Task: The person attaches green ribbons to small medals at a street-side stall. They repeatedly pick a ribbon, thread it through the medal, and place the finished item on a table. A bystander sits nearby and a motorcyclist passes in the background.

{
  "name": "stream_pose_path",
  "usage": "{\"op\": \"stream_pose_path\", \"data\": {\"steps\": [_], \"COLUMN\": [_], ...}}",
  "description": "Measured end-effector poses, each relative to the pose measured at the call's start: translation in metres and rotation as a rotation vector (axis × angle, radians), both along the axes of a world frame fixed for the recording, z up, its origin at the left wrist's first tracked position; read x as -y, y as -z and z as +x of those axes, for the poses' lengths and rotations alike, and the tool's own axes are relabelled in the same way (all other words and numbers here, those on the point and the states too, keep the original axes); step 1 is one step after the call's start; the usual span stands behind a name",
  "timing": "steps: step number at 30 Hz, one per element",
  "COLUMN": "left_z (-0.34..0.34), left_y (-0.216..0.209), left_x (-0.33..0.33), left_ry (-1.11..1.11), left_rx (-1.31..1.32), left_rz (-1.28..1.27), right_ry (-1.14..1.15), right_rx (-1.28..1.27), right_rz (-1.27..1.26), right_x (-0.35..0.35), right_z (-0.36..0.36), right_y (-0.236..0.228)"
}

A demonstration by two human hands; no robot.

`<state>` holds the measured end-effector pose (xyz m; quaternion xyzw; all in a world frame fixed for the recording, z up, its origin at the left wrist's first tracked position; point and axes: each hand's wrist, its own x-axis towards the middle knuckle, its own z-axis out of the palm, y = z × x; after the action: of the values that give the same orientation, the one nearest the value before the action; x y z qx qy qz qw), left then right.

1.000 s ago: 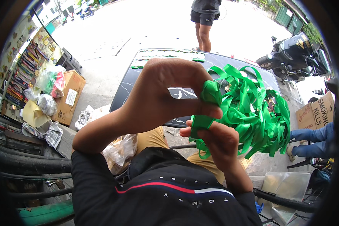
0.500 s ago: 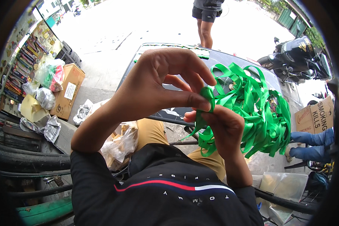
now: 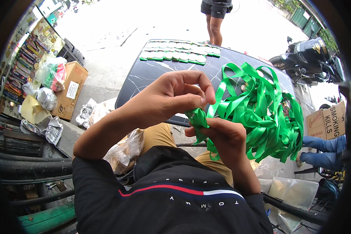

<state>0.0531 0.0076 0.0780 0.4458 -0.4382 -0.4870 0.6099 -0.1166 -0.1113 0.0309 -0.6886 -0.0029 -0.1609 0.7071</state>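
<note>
A short piece of green satin ribbon (image 3: 199, 118) is folded between my two hands, above the table's near edge. My left hand (image 3: 179, 93) reaches over from the left with curled fingers, its thumb pressed by the ribbon's upper end. From below, my right hand (image 3: 228, 138) pinches the ribbon's lower part between thumb and fingers. Just right of my hands lies a big tangled heap of green ribbon lanyards (image 3: 261, 113), with small metallic-looking pieces among the loops. Part of the ribbon between my fingertips is hidden.
Rows of white and green pieces (image 3: 175, 56) lie along the far edge of the dark marbled table (image 3: 138, 80). A person (image 3: 215, 23) stands beyond it. At the right are a motorcycle (image 3: 310, 58) and cardboard box (image 3: 325, 123); at the left, another carton (image 3: 70, 91) and plastic bags (image 3: 52, 74).
Both hands have shifted slightly left, and my left hand has come lower, baring the rows at the table's far edge. The held ribbon has moved left with them.
</note>
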Motion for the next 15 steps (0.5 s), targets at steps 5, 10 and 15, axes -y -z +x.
{"op": "stream_pose_path", "data": {"steps": [5, 10, 15], "left_z": [0.011, 0.018, 0.015], "left_y": [-0.002, 0.003, 0.014], "left_x": [-0.001, -0.006, -0.004], "left_ry": [0.103, 0.194, 0.061], "left_rx": [-0.058, -0.083, -0.143], "left_rz": [-0.059, 0.029, -0.060], "right_ry": [0.011, 0.022, 0.006], "right_rx": [0.034, -0.025, -0.044], "right_rz": [-0.076, -0.090, -0.100], "right_x": [0.004, 0.003, -0.006], "right_z": [-0.001, -0.006, -0.002], "right_y": [0.001, -0.003, -0.008]}}
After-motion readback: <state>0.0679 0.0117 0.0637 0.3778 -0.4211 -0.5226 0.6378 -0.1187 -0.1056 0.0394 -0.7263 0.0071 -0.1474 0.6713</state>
